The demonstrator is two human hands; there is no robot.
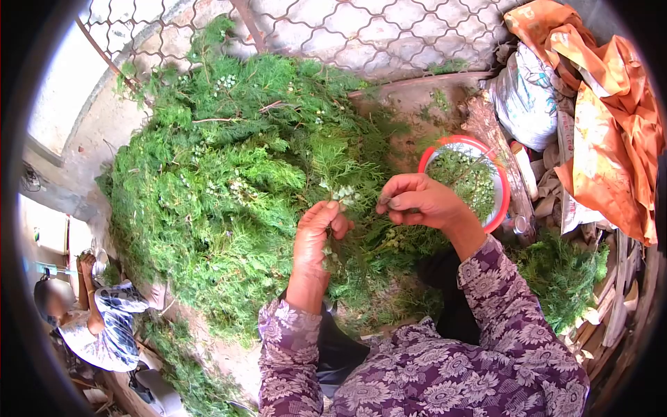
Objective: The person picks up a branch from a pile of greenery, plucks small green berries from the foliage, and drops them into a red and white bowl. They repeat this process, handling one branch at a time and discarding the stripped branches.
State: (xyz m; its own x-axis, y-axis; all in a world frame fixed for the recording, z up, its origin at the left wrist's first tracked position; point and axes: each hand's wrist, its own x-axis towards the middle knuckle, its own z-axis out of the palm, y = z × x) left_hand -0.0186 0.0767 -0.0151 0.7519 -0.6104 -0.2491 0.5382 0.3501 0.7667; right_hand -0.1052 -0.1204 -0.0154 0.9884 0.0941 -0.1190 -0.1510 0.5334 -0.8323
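My left hand point(316, 233) pinches an evergreen sprig point(339, 194) between thumb and fingers. Pale green, berry-like cones cluster on the sprig just above the fingertips. My right hand point(425, 201) is a short way to the right, apart from the sprig, with thumb and fingertips pressed together. Whatever those fingers hold, if anything, is too small to make out. Beneath and beyond both hands spreads a big heap of cut evergreen branches point(229, 167), with more pale cones among the foliage. Just behind my right hand stands a red-rimmed basin point(501, 182) holding small green pieces.
At the left, another person point(104, 320) sits with raised hands. Metal lattice point(333, 35) runs along the back. An orange cloth point(615, 132), a white sack point(524, 97) and a log point(497, 146) lie at right. More greenery point(559, 274) and wood sticks point(618, 292) are near my right arm.
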